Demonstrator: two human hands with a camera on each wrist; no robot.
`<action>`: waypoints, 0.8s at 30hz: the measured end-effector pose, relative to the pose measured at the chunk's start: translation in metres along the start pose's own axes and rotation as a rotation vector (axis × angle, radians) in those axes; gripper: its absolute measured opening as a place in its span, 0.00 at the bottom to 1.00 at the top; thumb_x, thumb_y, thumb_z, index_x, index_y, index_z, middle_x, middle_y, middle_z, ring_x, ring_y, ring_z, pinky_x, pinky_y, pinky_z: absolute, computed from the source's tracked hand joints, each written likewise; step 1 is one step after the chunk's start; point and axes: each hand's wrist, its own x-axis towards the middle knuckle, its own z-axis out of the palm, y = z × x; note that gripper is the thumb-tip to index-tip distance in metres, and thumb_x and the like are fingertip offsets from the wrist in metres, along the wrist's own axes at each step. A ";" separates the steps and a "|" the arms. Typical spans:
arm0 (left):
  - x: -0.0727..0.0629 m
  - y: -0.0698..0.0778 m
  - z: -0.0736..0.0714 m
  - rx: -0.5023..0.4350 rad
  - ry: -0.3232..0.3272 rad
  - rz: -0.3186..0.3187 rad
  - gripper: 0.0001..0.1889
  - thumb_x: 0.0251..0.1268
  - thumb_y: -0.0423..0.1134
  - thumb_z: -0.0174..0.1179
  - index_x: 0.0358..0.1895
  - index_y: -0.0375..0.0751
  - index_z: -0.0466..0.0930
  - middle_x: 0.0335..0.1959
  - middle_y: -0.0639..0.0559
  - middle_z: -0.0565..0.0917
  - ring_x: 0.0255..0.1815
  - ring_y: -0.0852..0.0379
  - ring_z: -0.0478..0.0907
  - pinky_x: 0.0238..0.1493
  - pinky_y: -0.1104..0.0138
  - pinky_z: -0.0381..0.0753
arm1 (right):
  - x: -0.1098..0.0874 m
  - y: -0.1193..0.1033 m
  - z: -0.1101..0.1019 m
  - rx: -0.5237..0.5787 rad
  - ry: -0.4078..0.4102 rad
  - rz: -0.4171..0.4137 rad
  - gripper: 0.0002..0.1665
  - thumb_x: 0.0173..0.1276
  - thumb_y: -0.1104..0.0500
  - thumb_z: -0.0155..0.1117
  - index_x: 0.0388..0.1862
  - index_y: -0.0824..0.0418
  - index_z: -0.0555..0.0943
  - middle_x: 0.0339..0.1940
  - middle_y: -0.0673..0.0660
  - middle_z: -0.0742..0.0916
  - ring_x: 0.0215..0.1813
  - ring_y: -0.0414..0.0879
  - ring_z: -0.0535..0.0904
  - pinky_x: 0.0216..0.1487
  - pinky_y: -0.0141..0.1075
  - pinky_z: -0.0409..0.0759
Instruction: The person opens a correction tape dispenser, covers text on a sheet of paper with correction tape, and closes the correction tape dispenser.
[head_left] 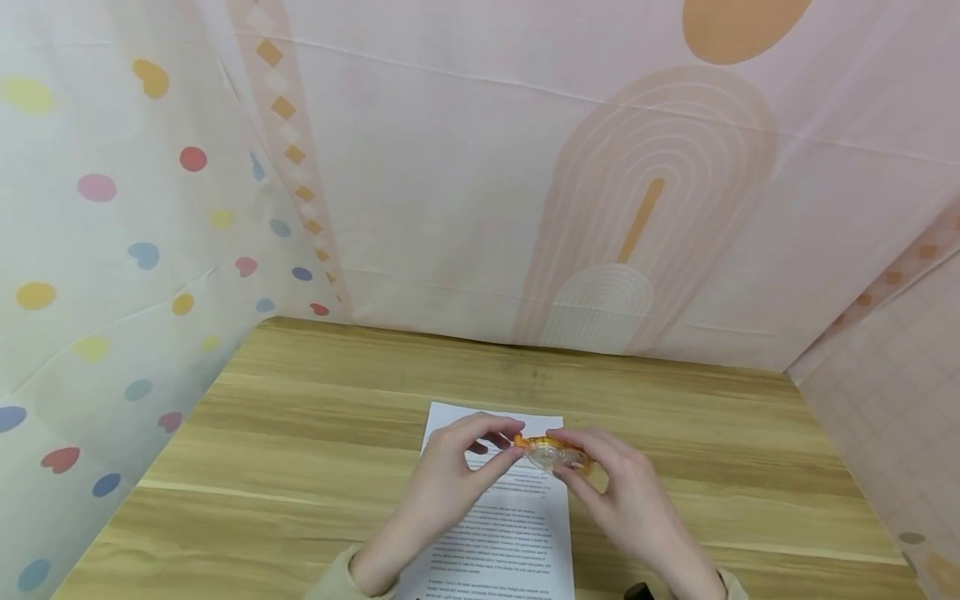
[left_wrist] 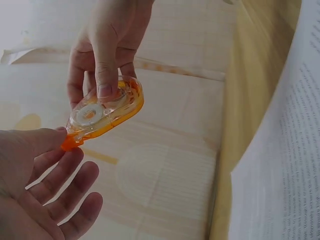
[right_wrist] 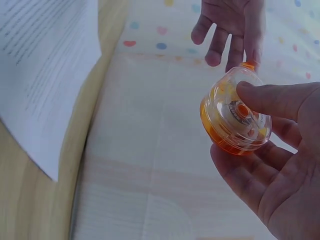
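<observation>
A correction tape dispenser (head_left: 549, 455), clear-bodied with orange edges, is held between both hands above a printed sheet. The right hand (head_left: 626, 487) grips its wide body, thumb on one flat face and fingers on the other side. At the narrow end, the left hand (head_left: 459, 468) pinches the orange tip (left_wrist: 72, 142) between thumb and index finger; its other fingers are spread loosely in the left wrist view. White reels show through the clear shell (right_wrist: 242, 107). Part of the body is hidden behind the right thumb.
The printed sheet (head_left: 498, 533) lies on the wooden table (head_left: 285, 467) beneath the hands. A small black object (head_left: 639, 592) shows at the bottom edge, by the right forearm. Patterned cloth (head_left: 420, 192) hangs behind the table and at both sides.
</observation>
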 end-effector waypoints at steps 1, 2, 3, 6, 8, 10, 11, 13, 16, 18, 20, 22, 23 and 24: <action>0.000 0.001 -0.002 -0.004 0.006 0.011 0.12 0.65 0.37 0.73 0.51 0.48 0.89 0.45 0.56 0.93 0.43 0.63 0.88 0.46 0.67 0.88 | 0.001 -0.002 0.000 0.004 0.006 -0.006 0.25 0.62 0.63 0.79 0.58 0.51 0.85 0.49 0.48 0.92 0.46 0.38 0.88 0.46 0.36 0.90; 0.000 0.001 -0.003 -0.009 0.009 0.022 0.12 0.65 0.37 0.73 0.50 0.48 0.90 0.45 0.57 0.93 0.43 0.64 0.88 0.46 0.67 0.88 | 0.002 -0.003 -0.001 0.010 0.010 -0.012 0.25 0.62 0.63 0.79 0.58 0.52 0.85 0.49 0.47 0.92 0.46 0.38 0.88 0.46 0.36 0.90; 0.000 0.002 -0.005 -0.010 0.012 0.031 0.11 0.65 0.37 0.73 0.50 0.49 0.90 0.44 0.57 0.93 0.42 0.64 0.87 0.46 0.68 0.87 | 0.002 -0.004 -0.001 0.016 0.012 -0.018 0.25 0.62 0.64 0.79 0.58 0.52 0.85 0.48 0.47 0.92 0.46 0.38 0.88 0.46 0.36 0.90; -0.001 0.003 -0.009 -0.014 0.019 0.048 0.11 0.65 0.37 0.73 0.49 0.49 0.90 0.43 0.58 0.93 0.42 0.65 0.87 0.46 0.68 0.87 | 0.004 -0.008 -0.001 0.028 0.018 -0.033 0.25 0.62 0.64 0.79 0.59 0.52 0.85 0.47 0.47 0.92 0.45 0.37 0.88 0.46 0.36 0.90; -0.001 0.003 -0.011 -0.016 0.021 0.056 0.11 0.65 0.37 0.73 0.49 0.50 0.90 0.43 0.59 0.93 0.42 0.65 0.87 0.46 0.68 0.86 | 0.006 -0.009 -0.001 0.031 0.020 -0.040 0.25 0.63 0.64 0.78 0.59 0.51 0.86 0.47 0.47 0.92 0.45 0.36 0.88 0.46 0.35 0.90; -0.001 0.003 -0.012 -0.018 0.020 0.064 0.11 0.65 0.37 0.74 0.49 0.50 0.90 0.43 0.59 0.93 0.42 0.66 0.86 0.46 0.67 0.87 | 0.006 -0.010 -0.001 0.030 0.024 -0.045 0.26 0.62 0.64 0.78 0.59 0.51 0.86 0.46 0.47 0.92 0.45 0.36 0.88 0.46 0.35 0.90; -0.001 0.003 -0.013 -0.017 0.019 0.070 0.11 0.65 0.37 0.73 0.49 0.50 0.90 0.42 0.59 0.93 0.42 0.67 0.86 0.46 0.67 0.86 | 0.007 -0.011 -0.001 0.030 0.025 -0.047 0.26 0.62 0.64 0.79 0.59 0.51 0.86 0.46 0.46 0.92 0.44 0.36 0.87 0.45 0.35 0.89; -0.001 0.003 -0.013 -0.020 0.017 0.077 0.10 0.65 0.37 0.73 0.48 0.50 0.90 0.42 0.59 0.93 0.41 0.68 0.86 0.46 0.68 0.86 | 0.007 -0.011 -0.001 0.034 0.029 -0.052 0.25 0.62 0.64 0.79 0.59 0.51 0.86 0.46 0.46 0.92 0.43 0.35 0.87 0.45 0.34 0.89; -0.001 0.003 -0.014 -0.028 0.020 0.083 0.10 0.65 0.37 0.73 0.48 0.49 0.90 0.41 0.58 0.93 0.41 0.69 0.85 0.46 0.69 0.86 | 0.008 -0.012 -0.001 0.046 0.036 -0.066 0.25 0.62 0.64 0.78 0.59 0.52 0.86 0.46 0.46 0.92 0.43 0.35 0.87 0.45 0.33 0.88; -0.001 0.003 -0.015 -0.029 0.025 0.087 0.09 0.65 0.37 0.73 0.48 0.49 0.90 0.41 0.58 0.93 0.41 0.69 0.85 0.46 0.69 0.87 | 0.009 -0.013 -0.001 0.054 0.045 -0.081 0.25 0.62 0.65 0.78 0.59 0.53 0.86 0.46 0.46 0.92 0.42 0.35 0.86 0.44 0.32 0.88; -0.002 0.003 -0.016 -0.030 0.030 0.095 0.09 0.66 0.37 0.73 0.48 0.49 0.91 0.41 0.58 0.93 0.41 0.69 0.85 0.46 0.69 0.87 | 0.009 -0.013 -0.001 0.061 0.055 -0.094 0.25 0.62 0.66 0.78 0.59 0.53 0.86 0.46 0.46 0.92 0.42 0.35 0.86 0.45 0.31 0.87; -0.002 0.004 -0.017 -0.033 0.038 0.102 0.09 0.66 0.38 0.73 0.47 0.49 0.91 0.41 0.58 0.93 0.40 0.69 0.85 0.46 0.69 0.87 | 0.010 -0.014 -0.001 0.071 0.068 -0.105 0.26 0.61 0.67 0.78 0.59 0.52 0.86 0.46 0.46 0.92 0.42 0.36 0.86 0.45 0.29 0.86; -0.002 0.004 -0.017 -0.038 0.044 0.102 0.09 0.66 0.38 0.73 0.48 0.49 0.91 0.41 0.58 0.93 0.40 0.69 0.85 0.45 0.69 0.87 | 0.010 -0.015 -0.001 0.075 0.073 -0.110 0.27 0.61 0.67 0.78 0.59 0.52 0.86 0.46 0.46 0.92 0.42 0.36 0.86 0.46 0.27 0.86; -0.003 0.004 -0.018 -0.044 0.051 0.106 0.09 0.66 0.38 0.73 0.48 0.49 0.91 0.41 0.58 0.93 0.40 0.69 0.85 0.46 0.69 0.87 | 0.011 -0.015 -0.001 0.082 0.076 -0.111 0.27 0.62 0.67 0.78 0.60 0.51 0.86 0.46 0.46 0.92 0.43 0.36 0.87 0.47 0.26 0.85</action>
